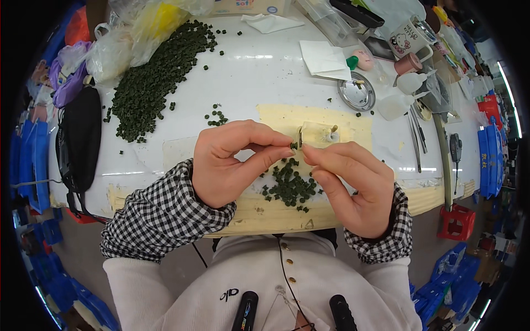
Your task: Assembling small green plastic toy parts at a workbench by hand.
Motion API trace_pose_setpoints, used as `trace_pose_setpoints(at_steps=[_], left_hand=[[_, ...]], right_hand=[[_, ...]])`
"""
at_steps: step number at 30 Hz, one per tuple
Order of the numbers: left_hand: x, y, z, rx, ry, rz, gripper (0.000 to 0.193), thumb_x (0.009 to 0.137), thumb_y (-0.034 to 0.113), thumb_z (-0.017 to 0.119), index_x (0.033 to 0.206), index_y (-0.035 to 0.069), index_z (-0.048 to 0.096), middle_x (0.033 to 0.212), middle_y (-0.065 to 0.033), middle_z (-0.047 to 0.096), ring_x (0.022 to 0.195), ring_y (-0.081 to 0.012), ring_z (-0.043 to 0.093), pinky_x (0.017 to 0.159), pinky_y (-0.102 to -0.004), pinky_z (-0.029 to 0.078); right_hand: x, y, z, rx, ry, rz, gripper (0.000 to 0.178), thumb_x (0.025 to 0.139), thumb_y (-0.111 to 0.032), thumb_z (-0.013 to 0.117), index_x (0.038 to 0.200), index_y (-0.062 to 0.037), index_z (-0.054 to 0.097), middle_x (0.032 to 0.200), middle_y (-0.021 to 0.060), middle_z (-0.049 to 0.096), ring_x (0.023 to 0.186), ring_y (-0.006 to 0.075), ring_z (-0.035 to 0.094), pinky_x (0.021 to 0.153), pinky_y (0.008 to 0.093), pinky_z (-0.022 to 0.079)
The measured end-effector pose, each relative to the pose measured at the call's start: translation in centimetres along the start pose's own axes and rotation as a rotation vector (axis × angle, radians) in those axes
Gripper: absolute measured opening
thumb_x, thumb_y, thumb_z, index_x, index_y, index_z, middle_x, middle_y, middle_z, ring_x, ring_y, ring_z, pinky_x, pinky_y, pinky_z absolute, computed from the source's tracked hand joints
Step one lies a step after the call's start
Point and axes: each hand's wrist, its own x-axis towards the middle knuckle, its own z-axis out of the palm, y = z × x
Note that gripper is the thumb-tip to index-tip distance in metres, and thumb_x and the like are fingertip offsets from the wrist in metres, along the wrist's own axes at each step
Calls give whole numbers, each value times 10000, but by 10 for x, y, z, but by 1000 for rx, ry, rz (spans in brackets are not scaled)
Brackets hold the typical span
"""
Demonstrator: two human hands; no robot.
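My left hand (232, 160) pinches a small dark green ring-shaped part (293, 146) between thumb and forefinger. That part sits right beside a small upright metal piece (300, 136) at the near left of a pale block fixture (320, 134). Close to the metal piece is my right hand (353, 182), its forefinger tip almost touching it and its thumb apart, lower down. No held thing shows in the right fingers. Beneath both hands lies a loose heap of dark green parts (290, 185) on the yellow-taped table edge.
A big pile of the same parts (154, 83) spreads at the far left, beside plastic bags (113, 52) and a black pouch (80, 138). On the right are a round metal dish (356, 94), tweezers (414, 143), squeeze bottles (395, 105) and a mug (411, 38).
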Motion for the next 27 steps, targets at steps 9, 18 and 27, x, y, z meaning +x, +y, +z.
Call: trace_pose_setpoints(at_steps=[9,18,27], left_hand=[[2,-2,0,1,13,10,180,825,-94,677,993,-31,688,904,-109,693,835,-153,654,750,-264,514],[0,-3,0,84,6,85,222,806,-112,676,1006,-18,692,900,-122,706,826,-173,667,738,-260,510],[3,3,1,113,-36,41,174,807,-89,688,970,-28,688,877,-120,701,807,-175,670,744,-267,516]], right_hand=[[-3,10,13,102,-19,69,370,828,72,646,1194,18,638,923,143,642,722,215,627,649,269,511],[-4,12,16,110,-38,32,352,819,73,657,1168,25,649,914,140,648,723,225,635,644,274,515],[-6,5,-3,35,24,102,302,830,45,665,1130,16,667,941,143,666,741,224,647,671,274,520]])
